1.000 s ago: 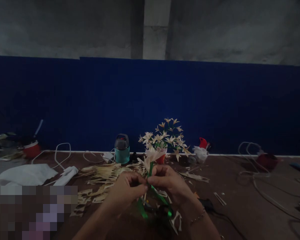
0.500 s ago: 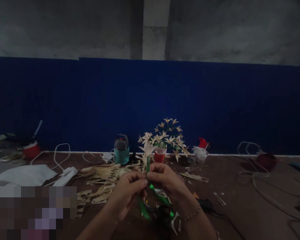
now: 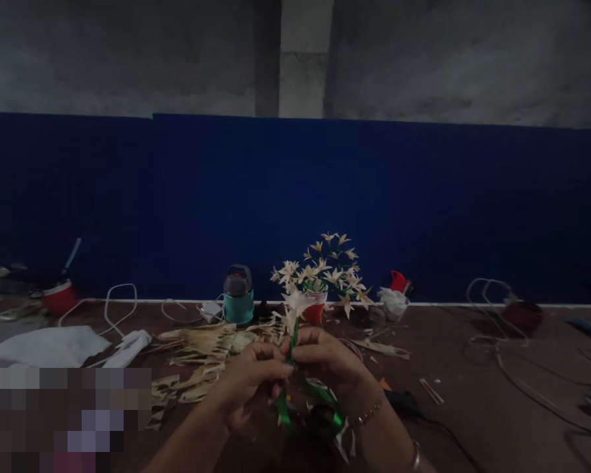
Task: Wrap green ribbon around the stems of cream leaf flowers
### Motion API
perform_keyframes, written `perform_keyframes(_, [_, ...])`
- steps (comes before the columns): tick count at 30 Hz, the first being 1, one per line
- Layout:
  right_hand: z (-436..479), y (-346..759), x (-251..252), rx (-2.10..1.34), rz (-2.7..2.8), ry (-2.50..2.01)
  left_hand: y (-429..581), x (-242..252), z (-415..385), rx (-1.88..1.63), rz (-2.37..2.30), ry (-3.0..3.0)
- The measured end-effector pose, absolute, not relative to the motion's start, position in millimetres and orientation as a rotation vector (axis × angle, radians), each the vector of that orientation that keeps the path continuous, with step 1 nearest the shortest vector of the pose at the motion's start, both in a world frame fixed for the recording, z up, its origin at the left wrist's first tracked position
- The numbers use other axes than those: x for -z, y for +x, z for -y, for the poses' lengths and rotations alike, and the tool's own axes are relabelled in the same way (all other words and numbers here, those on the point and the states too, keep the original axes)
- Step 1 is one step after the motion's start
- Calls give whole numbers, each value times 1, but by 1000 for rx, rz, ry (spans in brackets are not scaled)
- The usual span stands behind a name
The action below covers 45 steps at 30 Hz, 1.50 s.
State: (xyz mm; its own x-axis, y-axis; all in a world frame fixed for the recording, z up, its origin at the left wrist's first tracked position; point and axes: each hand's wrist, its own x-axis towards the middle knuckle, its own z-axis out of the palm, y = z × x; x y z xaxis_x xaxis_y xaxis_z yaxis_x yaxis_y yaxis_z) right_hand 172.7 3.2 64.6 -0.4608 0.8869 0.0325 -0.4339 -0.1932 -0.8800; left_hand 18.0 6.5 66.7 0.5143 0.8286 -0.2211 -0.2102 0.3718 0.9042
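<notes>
A pale artificial flower (image 3: 294, 310) stands upright between my hands at the middle of the bench, its stem wrapped in shiny green. My left hand (image 3: 253, 378) pinches the lower stem between thumb and fingers. Just beside it, my right hand (image 3: 332, 361) is closed on the stem a little higher up. A glossy green ribbon (image 3: 284, 414) hangs below the fingers, and more of it curves toward a dark round shape under my right wrist. The exact fingertip contact is partly hidden.
Behind my hands, a red cup (image 3: 315, 310) holds several similar flowers (image 3: 345, 276). Dried husk-like pieces (image 3: 201, 341) spread to the left, near a teal bottle (image 3: 239, 305). A white bag (image 3: 49, 345) lies farther left. At right are a black corded tool (image 3: 402, 402) and looped cables (image 3: 497, 355).
Both hands and the flower have come down slightly, the bloom shifting a little right. Less of the green ribbon shows below my right hand.
</notes>
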Motion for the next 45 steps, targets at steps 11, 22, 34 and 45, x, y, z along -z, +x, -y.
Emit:
perform_keyframes(11, [2,178,-66,-1619,1267,-646,18,-67,-5,-652,-585,906])
perform_keyframes(22, [-3,173,-72,-1527,1208,-1021,11,-64,-21,-700,-871,1300])
perform_keyframes(34, [-7,165,-64,-1102,1342,-1221,15,-59,-18,-869,-989,1599])
perform_keyframes(45, [-1,167,-73,-1536,1173,-937,13,-68,-13,-771,-937,1256])
